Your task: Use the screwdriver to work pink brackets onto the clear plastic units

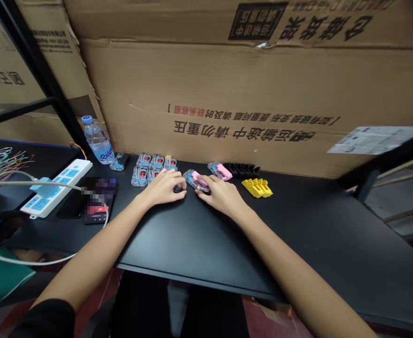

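Note:
Both my hands rest on a black table (199, 234) near its far side. My right hand (220, 193) is curled around a small clear case with pink and blue parts (194, 179), pinching its near end. My left hand (164, 186) lies beside it with fingers bent over a small dark piece (177, 189), touching the case's left end. A second pink and clear case (219, 170) lies just behind my right hand. Several clear cases with blue and red inserts (150, 168) sit in rows behind my left hand.
A yellow ridged holder (257, 187) and a black one (241, 169) lie at the right of the cases. A water bottle (98, 140), a white power strip (56, 186) with a cable and a phone (97, 203) are at the left. Cardboard boxes (248, 94) wall the back.

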Tool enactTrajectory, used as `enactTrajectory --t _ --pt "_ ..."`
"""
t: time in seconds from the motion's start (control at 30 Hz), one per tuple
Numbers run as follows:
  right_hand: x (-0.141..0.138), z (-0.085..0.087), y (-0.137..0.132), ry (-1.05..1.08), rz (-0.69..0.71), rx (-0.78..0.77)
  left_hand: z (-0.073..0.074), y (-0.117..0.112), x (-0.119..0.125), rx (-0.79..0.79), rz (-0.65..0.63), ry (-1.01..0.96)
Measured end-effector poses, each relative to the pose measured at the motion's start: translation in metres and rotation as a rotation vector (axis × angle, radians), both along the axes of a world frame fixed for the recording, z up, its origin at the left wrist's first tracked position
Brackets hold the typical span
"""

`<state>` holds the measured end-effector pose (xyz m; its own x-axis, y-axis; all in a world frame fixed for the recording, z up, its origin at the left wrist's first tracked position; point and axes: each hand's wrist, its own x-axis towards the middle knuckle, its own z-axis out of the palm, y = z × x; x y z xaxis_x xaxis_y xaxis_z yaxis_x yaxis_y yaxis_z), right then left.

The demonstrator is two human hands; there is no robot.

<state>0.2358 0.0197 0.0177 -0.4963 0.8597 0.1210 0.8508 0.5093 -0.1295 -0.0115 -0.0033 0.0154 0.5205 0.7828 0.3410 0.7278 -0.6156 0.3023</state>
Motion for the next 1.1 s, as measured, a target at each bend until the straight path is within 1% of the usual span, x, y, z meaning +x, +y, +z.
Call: enactTrajectory --t 0.13,0.23,0.37,0.5,0.6,0.67,0.73,0.8,0.87,1.0,1.1 --pt "0.006 0.005 -0.008 0.096 0.002 0.064 0.003 -0.003 0.003 0.026 0.021 -0.071" --pt "0.014 0.012 -0.013 0.181 0.015 0.123 0.007 -0.008 0.008 0.061 -0.01 -0.145" --pt "0.017 0.021 -0.021 0.329 0.125 0.159 0.005 -0.011 0.016 0.135 -0.064 -0.194" --pt "0.013 0.019 -0.024 0.467 0.253 0.115 -0.001 -0.012 0.02 0.162 -0.077 -0.3" --pt "0.016 0.014 -0.018 0.52 0.311 0.059 -0.004 -0.011 0.021 0.1 -0.054 -0.389" --pt "0.021 0.012 -0.011 0.561 0.326 -0.009 -0.003 -0.01 0.024 0.012 -0.029 -0.482" --pt "0.026 0.014 -0.004 0.618 0.311 -0.09 -0.001 -0.008 0.026 -0.086 -0.018 -0.661" --pt "0.029 0.019 -0.001 0.683 0.265 -0.153 0.003 -0.006 0.027 -0.154 -0.013 -0.862" --pt "0.029 0.024 -0.002 0.727 0.227 -0.19 0.007 -0.004 0.026 -0.181 -0.008 -0.961" --pt "0.025 0.025 -0.007 0.763 0.258 -0.256 0.011 -0.005 0.022 -0.208 -0.036 -1.02" --pt "0.024 0.021 -0.008 0.784 0.265 -0.265 0.011 -0.009 0.022 -0.279 -0.063 -1.007"
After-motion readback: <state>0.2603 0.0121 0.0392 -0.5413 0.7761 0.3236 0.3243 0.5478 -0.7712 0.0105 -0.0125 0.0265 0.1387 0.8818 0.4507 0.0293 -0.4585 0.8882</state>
